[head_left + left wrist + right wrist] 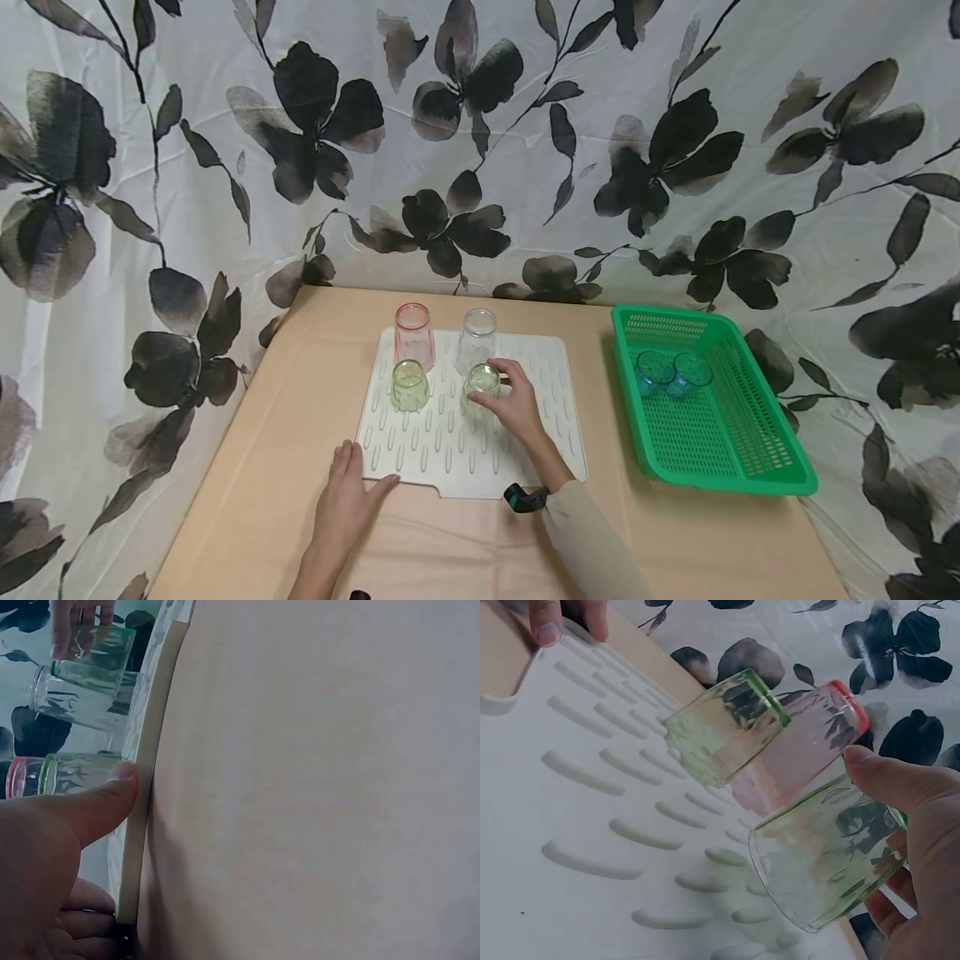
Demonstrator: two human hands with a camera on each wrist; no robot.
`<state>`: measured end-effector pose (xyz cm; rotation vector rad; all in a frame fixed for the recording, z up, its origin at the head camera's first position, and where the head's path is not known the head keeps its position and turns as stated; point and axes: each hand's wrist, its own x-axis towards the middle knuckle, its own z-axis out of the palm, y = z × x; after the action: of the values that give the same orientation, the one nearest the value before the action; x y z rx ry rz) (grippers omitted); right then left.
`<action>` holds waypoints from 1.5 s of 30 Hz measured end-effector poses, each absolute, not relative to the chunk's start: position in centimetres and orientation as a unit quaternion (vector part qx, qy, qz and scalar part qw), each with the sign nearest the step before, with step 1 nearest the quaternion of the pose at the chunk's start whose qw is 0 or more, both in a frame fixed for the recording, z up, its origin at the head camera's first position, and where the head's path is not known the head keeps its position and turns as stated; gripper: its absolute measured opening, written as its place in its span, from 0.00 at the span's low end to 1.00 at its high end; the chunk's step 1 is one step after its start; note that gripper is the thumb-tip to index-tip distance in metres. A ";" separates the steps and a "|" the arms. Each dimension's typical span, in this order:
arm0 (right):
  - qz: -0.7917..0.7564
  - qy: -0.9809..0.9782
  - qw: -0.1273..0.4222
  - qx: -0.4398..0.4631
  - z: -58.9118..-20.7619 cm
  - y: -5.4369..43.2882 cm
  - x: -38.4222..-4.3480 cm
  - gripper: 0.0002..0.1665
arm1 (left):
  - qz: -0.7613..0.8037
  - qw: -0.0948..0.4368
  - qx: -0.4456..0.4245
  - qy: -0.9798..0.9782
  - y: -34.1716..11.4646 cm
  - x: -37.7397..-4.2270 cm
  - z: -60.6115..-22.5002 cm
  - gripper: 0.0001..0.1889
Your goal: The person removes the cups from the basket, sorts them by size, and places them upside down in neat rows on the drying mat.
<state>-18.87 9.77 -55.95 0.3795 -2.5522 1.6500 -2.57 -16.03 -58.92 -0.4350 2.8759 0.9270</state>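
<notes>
My right hand [517, 404] holds a short green-tinted glass [480, 387] between thumb and fingers at its upper end. In the right wrist view this glass [825, 859] has its mouth toward the white ridged drying mat [472, 467]; whether it touches the mat I cannot tell. A second green glass [409, 387] stands mouth down on the mat's left half. Behind these are a taller pink glass [415, 337] and a taller clear glass [476, 337]. With fingers fairly straight, my left hand [347, 500] touches the mat's front left corner, its thumb [112, 795] against the front edge.
A green plastic basket [720, 475] stands on the table to the right, with two blue glasses [675, 375] inside at its left side. A floral curtain [540, 167] hangs behind the tan table [262, 442]. A dark band [527, 498] is on my right wrist.
</notes>
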 end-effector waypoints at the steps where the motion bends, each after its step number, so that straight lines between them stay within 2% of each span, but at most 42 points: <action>1: 0.537 -0.834 0.039 0.122 -56.0 9.6 -18.9 0.41 | 0.302 0.043 -0.142 0.942 -16.0 -2.6 -58.9 0.54; 22: 0.527 -0.842 0.014 0.115 -57.5 8.5 -19.7 0.41 | 0.306 0.049 -0.148 0.939 -16.0 -2.7 -58.4 0.55; 28: 0.513 -0.850 0.008 0.116 -57.4 8.5 -19.7 0.44 | 0.307 0.048 -0.146 0.939 -16.0 -2.7 -58.4 0.55; 45: 0.491 -0.860 0.055 0.128 -54.6 10.6 -19.2 0.43 | 0.310 0.047 -0.141 0.939 -16.1 -2.6 -58.6 0.54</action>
<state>-19.17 10.64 -54.55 0.3892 -2.6114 1.4912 -2.63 -16.13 -58.62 -0.4288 2.8660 0.9447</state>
